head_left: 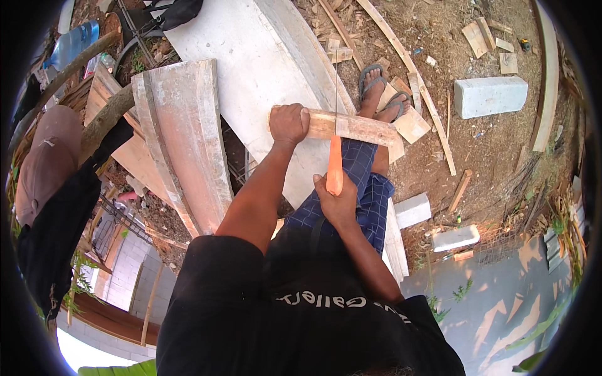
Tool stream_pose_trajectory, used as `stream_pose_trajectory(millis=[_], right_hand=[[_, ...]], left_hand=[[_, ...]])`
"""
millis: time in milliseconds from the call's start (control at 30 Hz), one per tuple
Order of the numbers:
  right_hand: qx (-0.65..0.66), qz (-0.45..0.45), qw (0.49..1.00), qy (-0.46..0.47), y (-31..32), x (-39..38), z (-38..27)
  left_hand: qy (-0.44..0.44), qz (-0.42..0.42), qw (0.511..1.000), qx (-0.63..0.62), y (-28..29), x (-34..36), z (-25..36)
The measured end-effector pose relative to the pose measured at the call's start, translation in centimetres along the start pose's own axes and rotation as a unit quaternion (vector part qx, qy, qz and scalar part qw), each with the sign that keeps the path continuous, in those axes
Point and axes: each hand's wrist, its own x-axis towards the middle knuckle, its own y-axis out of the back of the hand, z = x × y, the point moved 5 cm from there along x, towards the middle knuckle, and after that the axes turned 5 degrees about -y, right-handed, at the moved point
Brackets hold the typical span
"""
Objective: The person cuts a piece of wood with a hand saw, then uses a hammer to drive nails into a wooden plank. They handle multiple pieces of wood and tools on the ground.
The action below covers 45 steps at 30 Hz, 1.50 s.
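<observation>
A short length of timber [365, 130] lies crosswise in front of me, its right part over my leg in blue checked shorts. My left hand [290, 124] is closed over its left end, pressing on it from above. In my right hand [337, 203] is a handsaw [335, 164], gripped by its orange handle. Its thin blade shows almost edge-on, pointing away from me across the middle of the timber. Whether the teeth have cut into the wood, I cannot tell. Beneath the timber's left part is a large pale board [232, 47].
A worn, curved board [188, 138] leans at the left. Long wooden strips [433, 116], offcuts [480, 37] and a pale block [490, 97] lie on the dirt at the right. My sandalled feet [373, 84] rest beyond the timber. A cap [53, 160] and dark cloth hang far left.
</observation>
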Motion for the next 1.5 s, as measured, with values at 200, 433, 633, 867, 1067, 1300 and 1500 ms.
stream_pose_trajectory(millis=[200, 433, 633, 867, 1067, 1300, 1500], right_hand=[[0.014, 0.022, 0.999, 0.023, -0.9, -0.7, -0.2], [-0.124, -0.047, 0.975, 0.176, 1.0, 6.4, -4.0], [-0.143, -0.001, 0.977, 0.157, 1.4, 6.5, -4.1], [-0.208, -0.064, 0.966, 0.142, 12.6, -15.3, -2.7], [-0.146, 0.038, 0.974, 0.166, 1.3, 8.5, -3.9], [-0.227, -0.031, 0.963, 0.143, 9.8, -9.8, -3.5], [-0.222, -0.015, 0.968, 0.111, 10.0, -12.5, -5.9]], left_hand=[[0.011, 0.02, 1.0, -0.012, 0.2, -1.1, 0.1], [0.216, 0.05, 0.973, 0.058, 1.4, 4.5, -3.9], [0.25, 0.043, 0.967, 0.033, 1.6, 4.4, -3.4], [0.293, 0.025, 0.955, 0.033, 1.6, 3.6, -3.4], [0.253, 0.007, 0.967, 0.042, 0.6, 4.2, -3.6], [0.281, -0.006, 0.958, 0.059, 1.8, 4.9, -3.1], [0.256, -0.002, 0.965, 0.052, 1.5, 5.0, -3.7]])
